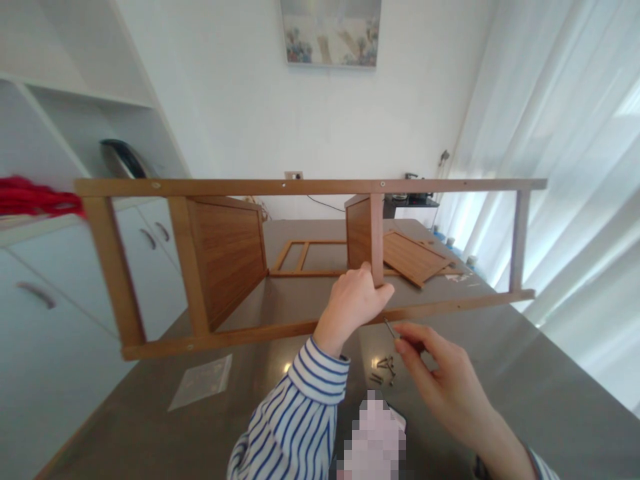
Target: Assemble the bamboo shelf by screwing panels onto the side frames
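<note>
A ladder-like wooden frame [250, 188] stands on its long side across the table. My left hand [353, 297] wraps round one of its crossbars, close to the lower rail, with the thumb reaching over to the right. Between the thumb and fingers of my right hand [440, 373] is a thin metal screw [391, 328], its tip at the lower rail just below my left hand. Two wooden panels, one at the left [227, 257] and one in the middle [359, 230], extend back from the frame. Several loose screws [384, 367] lie on the tabletop beside my right hand.
Behind, a second wooden frame [300, 272] lies on the grey table [280, 427], with a loose panel [415, 257] to its right. A clear plastic bag [203, 381] is at front left. A pixelated pink patch [377, 433] covers something near me. White cabinets [45, 300] stand left.
</note>
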{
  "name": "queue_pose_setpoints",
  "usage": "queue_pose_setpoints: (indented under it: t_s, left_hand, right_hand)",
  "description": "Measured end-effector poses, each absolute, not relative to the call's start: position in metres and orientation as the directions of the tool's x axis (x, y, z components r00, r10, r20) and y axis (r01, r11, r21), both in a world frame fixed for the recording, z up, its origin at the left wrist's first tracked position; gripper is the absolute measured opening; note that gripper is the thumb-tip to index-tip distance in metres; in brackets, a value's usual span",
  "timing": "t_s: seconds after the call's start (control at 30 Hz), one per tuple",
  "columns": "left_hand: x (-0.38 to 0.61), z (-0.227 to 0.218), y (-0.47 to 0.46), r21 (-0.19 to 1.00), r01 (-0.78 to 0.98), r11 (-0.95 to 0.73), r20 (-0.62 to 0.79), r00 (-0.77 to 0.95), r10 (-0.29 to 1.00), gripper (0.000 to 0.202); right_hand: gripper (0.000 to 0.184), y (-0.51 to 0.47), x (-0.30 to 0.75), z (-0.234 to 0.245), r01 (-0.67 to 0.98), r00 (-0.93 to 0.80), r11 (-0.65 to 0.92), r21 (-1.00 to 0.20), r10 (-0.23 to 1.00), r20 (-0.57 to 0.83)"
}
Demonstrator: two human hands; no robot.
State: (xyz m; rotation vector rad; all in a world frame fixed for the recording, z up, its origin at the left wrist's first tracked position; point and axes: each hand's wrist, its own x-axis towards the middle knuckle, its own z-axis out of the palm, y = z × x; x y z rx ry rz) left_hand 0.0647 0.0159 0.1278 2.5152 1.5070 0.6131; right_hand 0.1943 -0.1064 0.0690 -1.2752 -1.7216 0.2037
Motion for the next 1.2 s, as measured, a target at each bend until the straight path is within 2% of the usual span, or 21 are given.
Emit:
queue_pose_setpoints:
  t_s: [0.23,0.33,0.4,0.5,0.6,0.67,0.73,0.83,0.93,1.07,1.2]
  left_hand:
    - [0.064,0.128,0.016,0.316,0.814,-0.487,0.265,0.417,0.869,0.031]
    - [0.064,0.127,0.016,0.322,0.810,-0.490,0.277,0.415,0.867,0.030]
    - [0.064,0.127,0.016,0.325,0.807,-0.493,0.281,0.415,0.865,0.030]
    - [0.064,0.127,0.015,0.318,0.810,-0.492,0.284,0.414,0.865,0.029]
    - [0.064,0.127,0.015,0.311,0.812,-0.493,0.293,0.412,0.863,0.029]
    - [0.064,0.127,0.016,0.312,0.811,-0.495,0.297,0.412,0.861,0.029]
    - [0.064,0.127,0.016,0.312,0.810,-0.496,0.293,0.415,0.861,0.028]
    - [0.064,0.128,0.016,0.311,0.809,-0.499,0.294,0.417,0.860,0.027]
    - [0.064,0.128,0.015,0.314,0.808,-0.498,0.295,0.416,0.860,0.027]
    - [0.063,0.127,0.015,0.307,0.814,-0.493,0.293,0.412,0.863,0.029]
    - [0.063,0.128,0.015,0.299,0.819,-0.490,0.288,0.413,0.864,0.032]
  right_hand:
    - [0.015,-0.106,0.197,0.057,0.522,0.097,0.364,-0.771,0.873,0.478]
    - [0.012,-0.105,0.198,0.055,0.513,0.123,0.369,-0.775,0.862,0.492]
    - [0.010,-0.105,0.201,0.057,0.582,0.093,0.412,-0.701,0.823,0.561]
    - [0.008,-0.105,0.205,0.062,0.711,-0.019,0.493,-0.500,0.726,0.688]
    - [0.009,-0.107,0.206,0.069,0.788,-0.137,0.526,-0.320,0.656,0.742]
    - [0.009,-0.108,0.206,0.072,0.806,-0.186,0.530,-0.263,0.649,0.738]
    - [0.009,-0.109,0.203,0.073,0.809,-0.196,0.526,-0.261,0.661,0.724]
    - [0.010,-0.110,0.199,0.072,0.792,-0.135,0.495,-0.357,0.712,0.689]
    - [0.014,-0.111,0.194,0.070,0.724,-0.036,0.436,-0.535,0.798,0.602]
    - [0.018,-0.109,0.188,0.068,0.567,0.027,0.316,-0.760,0.916,0.401]
    - [0.023,-0.108,0.185,0.067,0.353,0.097,0.195,-0.915,0.965,0.243]
